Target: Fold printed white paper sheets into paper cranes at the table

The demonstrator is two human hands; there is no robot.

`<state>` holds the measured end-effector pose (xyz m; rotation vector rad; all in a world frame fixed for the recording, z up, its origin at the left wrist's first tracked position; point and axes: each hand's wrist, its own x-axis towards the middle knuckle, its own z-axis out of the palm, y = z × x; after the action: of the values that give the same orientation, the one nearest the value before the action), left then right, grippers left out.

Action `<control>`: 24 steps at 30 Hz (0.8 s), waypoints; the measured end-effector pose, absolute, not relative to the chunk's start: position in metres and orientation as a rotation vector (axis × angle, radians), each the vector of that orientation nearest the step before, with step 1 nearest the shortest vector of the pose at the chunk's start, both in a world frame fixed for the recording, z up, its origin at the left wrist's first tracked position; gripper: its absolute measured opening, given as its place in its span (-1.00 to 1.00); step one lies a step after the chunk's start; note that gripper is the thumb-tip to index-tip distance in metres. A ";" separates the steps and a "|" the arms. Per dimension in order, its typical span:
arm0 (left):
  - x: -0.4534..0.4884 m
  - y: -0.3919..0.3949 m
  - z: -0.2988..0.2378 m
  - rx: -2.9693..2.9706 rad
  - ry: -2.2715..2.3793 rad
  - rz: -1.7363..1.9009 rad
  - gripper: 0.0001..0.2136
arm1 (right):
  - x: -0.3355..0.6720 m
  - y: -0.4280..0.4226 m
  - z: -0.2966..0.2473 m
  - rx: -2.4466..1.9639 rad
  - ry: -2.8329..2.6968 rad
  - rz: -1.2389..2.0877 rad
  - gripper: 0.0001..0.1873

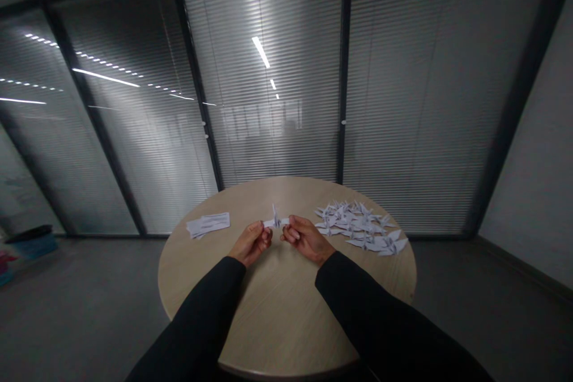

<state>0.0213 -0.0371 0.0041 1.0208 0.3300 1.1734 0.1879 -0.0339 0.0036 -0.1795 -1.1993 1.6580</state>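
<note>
White paper is what I hold. In the head view, a small paper crane [276,221] hangs in the air between my two hands, above the far half of the round wooden table [277,310] and not touching it. My left hand [253,243] pinches one wing tip between thumb and fingers, with the other fingers curled in. My right hand [307,237] pinches the opposite wing tip in the same way. Both grips are closed on the paper. The wings lie stretched sideways between them, and a small point stands up in the middle.

The first danger, I think, is a tear. The paper looks thin, and if I pull the two tips apart too strongly it could split at the body, where the folds meet. An unequal pull could also leave the crane crooked. Each pinch holds only a small piece of wing, so one tip may slip out and the crane would swing or drop onto the table. The room is dim, which makes small folds hard to judge.

A pile of finished cranes [360,228] lies near my right hand, and my right sleeve [380,316] could sweep into it. The stack of flat sheets [209,224] on the left is farther from my hands and seems safer.
</note>
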 end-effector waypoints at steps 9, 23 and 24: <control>0.022 -0.035 0.004 1.049 0.341 1.256 -0.61 | 0.188 -0.031 0.000 -0.255 -1.193 1.598 -0.67; 0.020 -0.035 0.002 1.071 0.373 1.182 -0.64 | 0.190 -0.029 0.002 -0.311 -1.152 1.526 -0.66; 0.020 -0.035 0.002 1.092 0.406 1.151 -0.65 | 0.191 -0.029 0.003 -0.312 -1.134 1.521 -0.67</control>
<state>0.0197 -0.0350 0.0022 1.0916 0.4062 1.1510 0.1911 -0.0289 0.0029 -0.3122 -1.1343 1.5205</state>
